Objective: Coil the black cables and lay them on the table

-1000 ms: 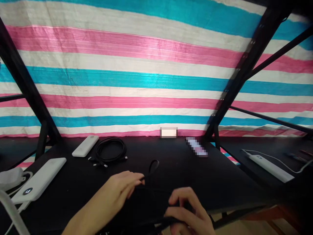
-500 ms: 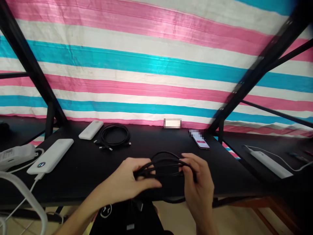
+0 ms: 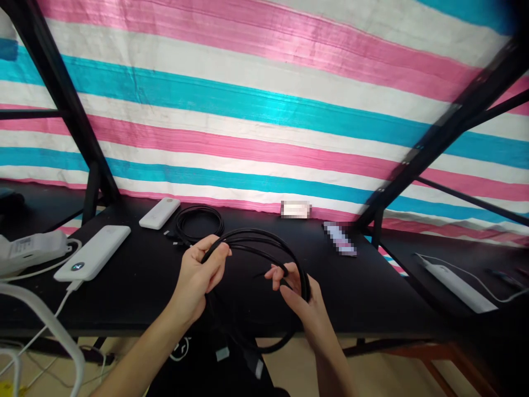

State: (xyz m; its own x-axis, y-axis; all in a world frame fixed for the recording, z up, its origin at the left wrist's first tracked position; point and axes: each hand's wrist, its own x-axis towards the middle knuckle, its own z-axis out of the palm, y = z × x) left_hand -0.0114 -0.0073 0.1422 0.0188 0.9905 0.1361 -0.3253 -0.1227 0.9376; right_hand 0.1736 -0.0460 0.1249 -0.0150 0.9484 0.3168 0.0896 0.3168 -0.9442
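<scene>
Black cable (image 3: 306,286) is held in loops over the tabletop (image 3: 372,292) edge, pinched in left hand's (image 3: 197,273) grip, while right hand (image 3: 309,306) curls loosely around it (probably so loops stay round).

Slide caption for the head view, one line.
Left hand grips a looped black cable running through the right hand; a coiled cable lies beyond on the black table.

The black cable (image 3: 305,278) I hold has a smooth, rubbery-looking sheath with a faint sheen. Below it I see a matt black tabletop (image 3: 136,284), smooth white plastic on the nearer power bank (image 3: 97,251), and creased, shiny plastic-looking sheeting (image 3: 248,102).
</scene>
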